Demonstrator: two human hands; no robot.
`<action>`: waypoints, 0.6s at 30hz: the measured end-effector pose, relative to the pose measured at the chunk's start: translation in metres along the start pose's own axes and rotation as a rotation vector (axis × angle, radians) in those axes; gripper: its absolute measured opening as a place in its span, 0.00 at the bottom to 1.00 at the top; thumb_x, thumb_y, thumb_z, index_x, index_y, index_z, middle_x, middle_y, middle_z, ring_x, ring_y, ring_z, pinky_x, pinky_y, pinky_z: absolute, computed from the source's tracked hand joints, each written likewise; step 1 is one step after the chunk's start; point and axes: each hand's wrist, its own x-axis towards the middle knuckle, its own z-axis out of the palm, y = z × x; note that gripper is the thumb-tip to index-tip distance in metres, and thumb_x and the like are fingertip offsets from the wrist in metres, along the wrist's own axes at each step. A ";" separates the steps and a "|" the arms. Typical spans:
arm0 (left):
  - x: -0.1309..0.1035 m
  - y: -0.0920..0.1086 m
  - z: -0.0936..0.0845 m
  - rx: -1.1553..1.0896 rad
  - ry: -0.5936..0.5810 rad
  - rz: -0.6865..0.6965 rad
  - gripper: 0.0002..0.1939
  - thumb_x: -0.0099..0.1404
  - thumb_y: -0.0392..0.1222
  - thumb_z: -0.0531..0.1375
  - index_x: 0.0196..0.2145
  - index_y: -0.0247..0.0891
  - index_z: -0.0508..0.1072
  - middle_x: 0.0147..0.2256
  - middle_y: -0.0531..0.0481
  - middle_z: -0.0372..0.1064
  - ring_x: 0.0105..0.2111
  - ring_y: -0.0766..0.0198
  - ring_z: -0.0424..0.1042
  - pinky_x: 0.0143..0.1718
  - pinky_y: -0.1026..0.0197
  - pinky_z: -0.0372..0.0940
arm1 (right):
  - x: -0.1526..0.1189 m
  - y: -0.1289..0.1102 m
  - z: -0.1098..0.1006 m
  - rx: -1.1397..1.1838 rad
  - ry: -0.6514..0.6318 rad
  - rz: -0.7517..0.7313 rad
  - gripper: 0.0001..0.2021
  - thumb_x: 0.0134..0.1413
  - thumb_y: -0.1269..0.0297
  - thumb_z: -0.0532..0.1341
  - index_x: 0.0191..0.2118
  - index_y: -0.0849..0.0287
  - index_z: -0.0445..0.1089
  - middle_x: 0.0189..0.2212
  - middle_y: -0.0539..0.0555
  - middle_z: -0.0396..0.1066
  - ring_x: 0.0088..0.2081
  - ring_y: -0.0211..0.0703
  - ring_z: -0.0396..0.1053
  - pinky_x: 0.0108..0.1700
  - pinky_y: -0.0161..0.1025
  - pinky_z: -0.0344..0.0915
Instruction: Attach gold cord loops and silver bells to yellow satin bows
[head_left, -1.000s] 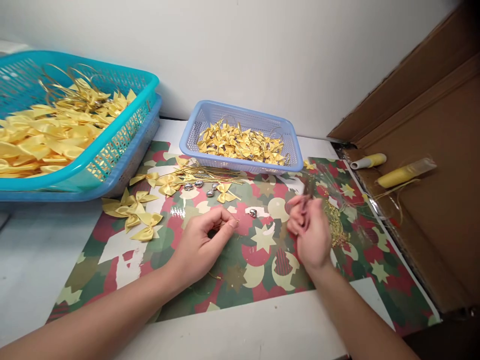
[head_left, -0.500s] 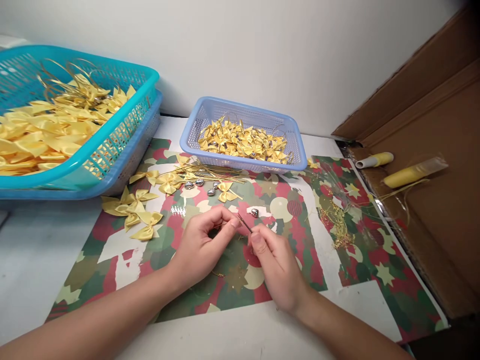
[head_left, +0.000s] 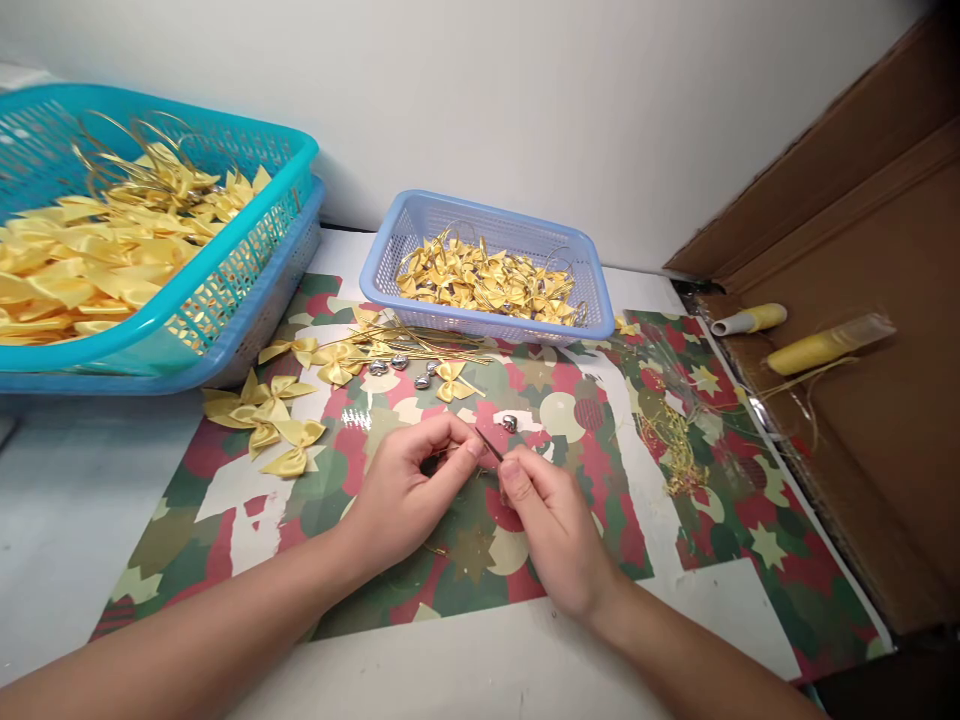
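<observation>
Hands: two. We enter first the left hand point(head_left: 401, 490), its fingers point(head_left: 454, 470) pressed together; we cannot tell what lies between them. Next the right hand point(head_left: 559, 530), its fingers pinching one thin dark tool point(head_left: 490, 445); the tip points to the left fingers, and whether it touches them we cannot tell.

Silver heart-shaped beads: we count five. One lone bead point(head_left: 510, 423) lies just beyond the right fingers; four clustered beads point(head_left: 398, 362) lie farther off, beyond the left fingers.

Yellow bows, loose: one stemmed bow point(head_left: 451, 382) beyond the left fingers, beside the cluster; an overlapping group of bows point(head_left: 292, 450), about four, left of the left fingers; at least two upper bows point(head_left: 337, 366) beyond that group.

Gold wires point(head_left: 450, 348): one bundle, too dense to count, beyond the left fingers.

Baskets: three. One small blue basket point(head_left: 480, 316) beyond both hands' fingers, filled with bows; one teal basket point(head_left: 187, 288), heaped with bows, far left of the left fingers, set in one lower blue basket point(head_left: 259, 320).

Gold clippings point(head_left: 681, 455): one tangle, right of the right fingers. Yellow tubes point(head_left: 802, 350): two, farther right.

Patterned sheet point(head_left: 480, 570): one, on the desk point(head_left: 60, 500) beneath the fingers.
</observation>
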 end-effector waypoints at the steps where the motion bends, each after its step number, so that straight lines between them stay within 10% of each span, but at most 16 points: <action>1: 0.000 0.000 0.000 -0.003 -0.001 -0.002 0.12 0.65 0.41 0.55 0.25 0.38 0.69 0.19 0.57 0.58 0.19 0.70 0.56 0.20 0.67 0.52 | 0.000 0.000 0.000 0.004 0.001 0.001 0.21 0.66 0.51 0.47 0.24 0.56 0.50 0.20 0.44 0.49 0.23 0.34 0.47 0.24 0.34 0.45; 10: 0.004 -0.002 -0.004 -0.048 0.072 0.006 0.10 0.65 0.42 0.57 0.27 0.39 0.72 0.27 0.53 0.63 0.28 0.66 0.62 0.30 0.64 0.58 | 0.003 0.002 -0.007 0.242 -0.028 0.037 0.18 0.59 0.48 0.57 0.29 0.56 0.54 0.21 0.42 0.44 0.21 0.31 0.41 0.22 0.32 0.44; 18: 0.012 -0.002 0.002 -0.775 0.191 -0.263 0.08 0.62 0.46 0.63 0.31 0.39 0.72 0.26 0.55 0.59 0.25 0.70 0.58 0.26 0.68 0.59 | 0.003 0.003 0.004 0.200 -0.012 0.076 0.14 0.45 0.64 0.68 0.33 0.56 0.60 0.39 0.52 0.70 0.34 0.36 0.68 0.35 0.35 0.68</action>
